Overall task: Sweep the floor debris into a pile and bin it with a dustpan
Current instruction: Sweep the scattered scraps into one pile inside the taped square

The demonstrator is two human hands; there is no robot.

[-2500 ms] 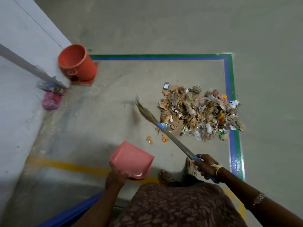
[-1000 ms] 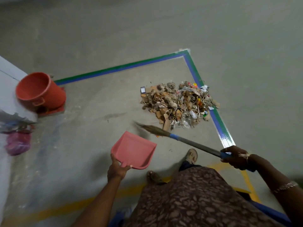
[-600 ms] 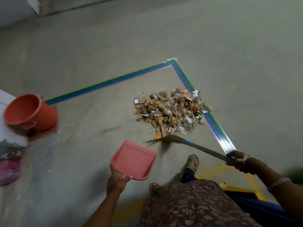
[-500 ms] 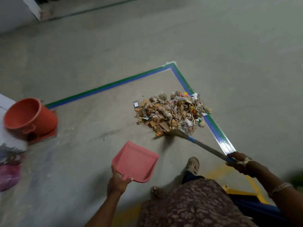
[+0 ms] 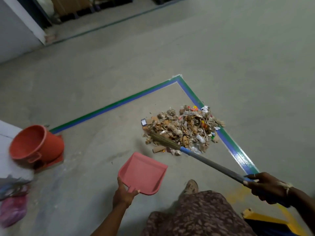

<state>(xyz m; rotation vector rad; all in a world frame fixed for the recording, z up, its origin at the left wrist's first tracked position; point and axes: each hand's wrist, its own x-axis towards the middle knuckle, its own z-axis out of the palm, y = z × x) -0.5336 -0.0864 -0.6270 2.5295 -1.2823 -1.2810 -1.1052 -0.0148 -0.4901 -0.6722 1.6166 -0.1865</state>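
So the heap of mixed debris (image 5: 184,128) (cardboard scraps, wrappers, brownish bits) sits on the grey concrete floor (image 5: 221,57), tucked inside the corner of the blue-and-green floor tape (image 5: 109,108), with its far right edge spilling over the tape.

The right hand (image 5: 265,188) is clenched round the end of the grey-handled straw broom (image 5: 209,163), fingers (image 5: 252,176) wrapped over the shaft. The handle slants up and left from there, and the straw bristles (image 5: 162,139) lie across the near left side of the heap, touching it.

The left hand (image 5: 123,193) is grasping the short handle of the pink plastic dustpan (image 5: 143,172), thumb on top. The pan's open lip faces the heap, just short of the nearest scraps and not touching them. I honestly can't tell if the pan rests on the floor or hangs a bit above it.

Off to the left, well apart from all that, the orange plastic bucket (image 5: 32,143) stands by a white wall, mouth open. A blurry pink plastic bag (image 5: 12,208) is in the bottom left corner. One tan shoe (image 5: 191,186) pokes out below the dustpan, above a brown patterned garment (image 5: 196,215).
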